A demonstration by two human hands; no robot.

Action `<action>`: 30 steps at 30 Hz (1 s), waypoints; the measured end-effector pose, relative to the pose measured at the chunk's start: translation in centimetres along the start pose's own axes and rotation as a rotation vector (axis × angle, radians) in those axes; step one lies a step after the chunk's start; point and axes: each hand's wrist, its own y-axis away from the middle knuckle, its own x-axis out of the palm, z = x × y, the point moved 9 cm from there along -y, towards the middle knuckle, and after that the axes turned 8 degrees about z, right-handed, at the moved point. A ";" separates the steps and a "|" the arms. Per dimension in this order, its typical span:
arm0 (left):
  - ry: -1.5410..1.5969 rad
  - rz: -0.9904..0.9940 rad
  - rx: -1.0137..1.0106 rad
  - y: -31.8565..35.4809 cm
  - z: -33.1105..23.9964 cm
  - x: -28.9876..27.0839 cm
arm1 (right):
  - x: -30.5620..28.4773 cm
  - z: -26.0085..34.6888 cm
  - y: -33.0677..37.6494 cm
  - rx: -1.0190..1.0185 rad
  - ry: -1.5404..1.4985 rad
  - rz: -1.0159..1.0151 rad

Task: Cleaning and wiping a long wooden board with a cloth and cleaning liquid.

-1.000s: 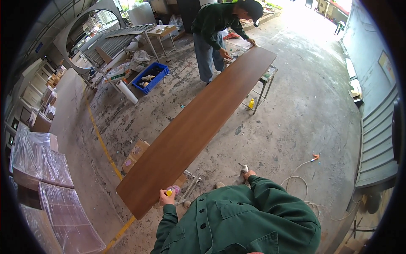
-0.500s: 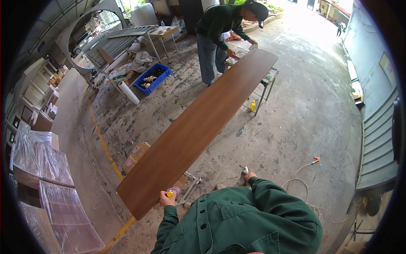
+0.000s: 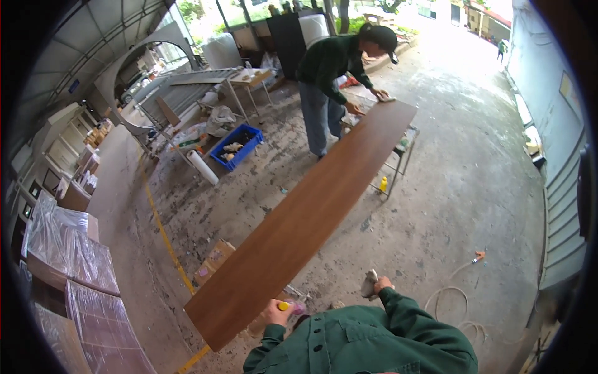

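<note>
A long dark brown wooden board (image 3: 299,230) slants from the near left to the far right. Beside its near right edge, my left hand (image 3: 275,313) is closed round a small bottle (image 3: 298,308) with a pinkish body and a yellow cap. Farther right, away from the board, my right hand (image 3: 383,284) grips a crumpled grey-white rag (image 3: 369,285). At the board's far end a co-worker (image 3: 333,75) bends over, one hand (image 3: 379,94) holding a pale pad on the edge and the other (image 3: 355,110) lower on its left side.
A metal stand (image 3: 398,165) supports the far end, with a yellow bottle (image 3: 383,184) on it. A cardboard box (image 3: 215,260) lies left of the board. Beyond stand a blue crate (image 3: 237,147) and a white roll (image 3: 202,167). A hose (image 3: 445,290) coils at right; wrapped stacks (image 3: 103,318) stand left.
The whole view has shifted, so the board and floor sit lower in it. More of the rag in my right hand shows. My left hand keeps hold of the bottle.
</note>
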 end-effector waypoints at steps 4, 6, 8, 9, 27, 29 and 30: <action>-0.010 0.095 0.278 -1.9 -7.2 2.6 | -1.1 3.3 1.2 -0.144 -0.214 -0.070; 0.018 0.202 0.244 -2.6 -9.6 3.1 | -3.3 6.8 3.7 -0.222 -0.226 -0.289; 0.048 0.255 0.241 -3.6 -9.3 4.5 | -3.9 11.1 5.6 -0.259 -0.117 -0.095; 0.069 0.286 0.255 -4.5 -9.9 5.3 | -4.2 12.6 5.7 -0.507 -0.147 -0.231; 0.111 0.632 0.659 -17.0 -20.4 13.5 | -12.3 24.8 6.9 -0.548 0.152 -0.207; 0.088 0.653 0.683 -17.5 -21.7 14.2 | -13.2 24.2 6.0 -0.488 0.176 -0.246; 0.057 0.668 0.701 -17.5 -22.4 14.7 | -13.3 23.5 5.6 -0.487 0.120 -0.275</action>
